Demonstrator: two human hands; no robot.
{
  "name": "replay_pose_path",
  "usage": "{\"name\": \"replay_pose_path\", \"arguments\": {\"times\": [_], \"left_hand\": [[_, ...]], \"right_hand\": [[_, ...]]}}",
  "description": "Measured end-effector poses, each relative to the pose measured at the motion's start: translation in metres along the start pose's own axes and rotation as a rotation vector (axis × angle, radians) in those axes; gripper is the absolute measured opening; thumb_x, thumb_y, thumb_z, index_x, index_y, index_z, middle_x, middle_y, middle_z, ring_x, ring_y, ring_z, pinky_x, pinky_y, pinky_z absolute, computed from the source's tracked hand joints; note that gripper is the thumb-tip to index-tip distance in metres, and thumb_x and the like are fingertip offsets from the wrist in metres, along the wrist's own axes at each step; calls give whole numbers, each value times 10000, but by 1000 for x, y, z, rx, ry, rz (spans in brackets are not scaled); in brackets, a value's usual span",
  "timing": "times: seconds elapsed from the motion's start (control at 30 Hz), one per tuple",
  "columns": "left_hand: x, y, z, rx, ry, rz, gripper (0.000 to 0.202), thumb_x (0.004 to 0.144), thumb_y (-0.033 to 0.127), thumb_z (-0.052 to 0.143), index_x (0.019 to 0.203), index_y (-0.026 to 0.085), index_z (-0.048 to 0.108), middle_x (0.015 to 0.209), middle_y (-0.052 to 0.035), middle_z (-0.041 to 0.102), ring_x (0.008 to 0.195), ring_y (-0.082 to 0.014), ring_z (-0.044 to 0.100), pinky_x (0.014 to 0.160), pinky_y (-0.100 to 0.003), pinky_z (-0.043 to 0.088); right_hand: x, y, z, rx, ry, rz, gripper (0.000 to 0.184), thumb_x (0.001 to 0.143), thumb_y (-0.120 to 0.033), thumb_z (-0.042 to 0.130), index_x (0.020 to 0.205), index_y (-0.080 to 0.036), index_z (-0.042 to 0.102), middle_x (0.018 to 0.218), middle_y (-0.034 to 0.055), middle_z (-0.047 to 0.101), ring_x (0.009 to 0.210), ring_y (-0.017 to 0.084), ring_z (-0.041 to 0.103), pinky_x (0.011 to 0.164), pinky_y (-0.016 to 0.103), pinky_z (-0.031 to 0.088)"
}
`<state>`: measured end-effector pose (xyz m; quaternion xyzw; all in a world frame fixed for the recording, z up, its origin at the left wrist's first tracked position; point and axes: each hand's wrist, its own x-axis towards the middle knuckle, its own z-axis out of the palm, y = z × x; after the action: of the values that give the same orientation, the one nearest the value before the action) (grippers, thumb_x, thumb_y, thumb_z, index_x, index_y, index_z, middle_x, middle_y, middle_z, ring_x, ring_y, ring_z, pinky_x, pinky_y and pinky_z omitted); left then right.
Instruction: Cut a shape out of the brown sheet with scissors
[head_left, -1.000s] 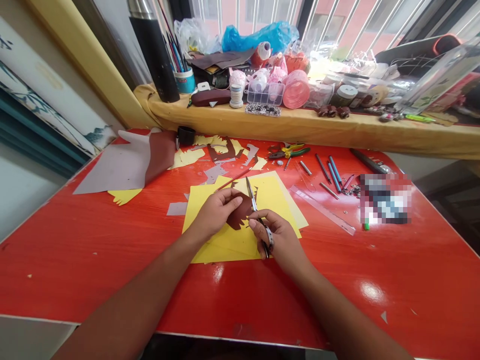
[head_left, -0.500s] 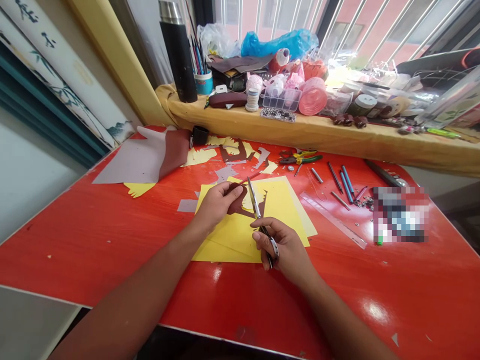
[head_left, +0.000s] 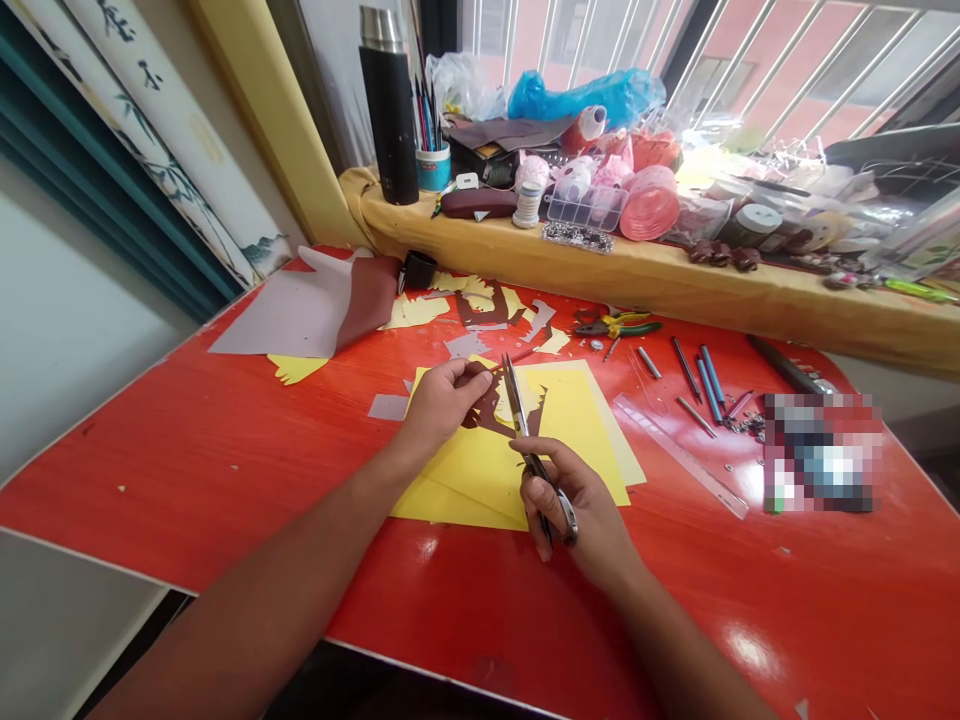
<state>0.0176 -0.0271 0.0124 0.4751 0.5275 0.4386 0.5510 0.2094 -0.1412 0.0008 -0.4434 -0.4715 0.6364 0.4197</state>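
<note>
Ahead of my right hand [head_left: 581, 505], the scissors [head_left: 517, 405] point away, gripped by their handles, presumably for control. Left of the blades, my left hand [head_left: 441, 402] pinches a brown piece [head_left: 481, 410] over yellow sheets [head_left: 581, 430], probably so fingers stay clear.

In the middle of the frame, a stack of sheets [head_left: 577, 440] lies on the table [head_left: 247, 470]. Above the stack, the left hand [head_left: 441, 402] holds a cut piece [head_left: 475, 412], left of the scissors [head_left: 516, 402] in the right hand [head_left: 577, 490]. A folded sheet [head_left: 292, 312] lies at mid-left; offcuts [head_left: 489, 304] lie behind the stack, with pliers [head_left: 619, 325] to their right. Right of the stack lies a ruler [head_left: 679, 455], with markers [head_left: 712, 380] behind it. Along the upper frame, a windowsill [head_left: 472, 247] bears, left to right, a thermos [head_left: 390, 125], a brush pot [head_left: 433, 169], a thread spool [head_left: 527, 206] and a compartment box [head_left: 589, 208].
</note>
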Motion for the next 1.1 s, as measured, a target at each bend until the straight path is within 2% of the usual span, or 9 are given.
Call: {"name": "replay_pose_path", "arguments": {"times": [0.43, 0.8, 1.1], "left_hand": [[4, -12, -1, 51, 0, 66, 180, 865, 381, 776, 849, 215, 709, 669, 17, 690, 552, -141, 646, 475, -233, 474], [4, -11, -2, 76, 19, 81, 197, 856, 408, 772, 851, 221, 709, 669, 30, 668, 584, -143, 630, 479, -229, 477], [3, -10, -2, 74, 1, 78, 198, 856, 404, 781, 837, 226, 699, 655, 30, 661, 577, -152, 630, 486, -244, 480]], "right_hand": [[-3, -1, 5, -75, 2, 41, 478, 978, -588, 815, 1289, -243, 702, 697, -106, 510, 387, 107, 526, 405, 257, 448], [-2, -2, 5, -85, 5, 74, 454, 956, -528, 822, 1287, -241, 700, 707, -111, 509, 392, 102, 529, 413, 249, 432], [-2, -2, 7, -98, 8, 81, 465, 945, -541, 823, 1279, -240, 703, 683, -119, 485, 388, 107, 521, 410, 251, 427]]}}
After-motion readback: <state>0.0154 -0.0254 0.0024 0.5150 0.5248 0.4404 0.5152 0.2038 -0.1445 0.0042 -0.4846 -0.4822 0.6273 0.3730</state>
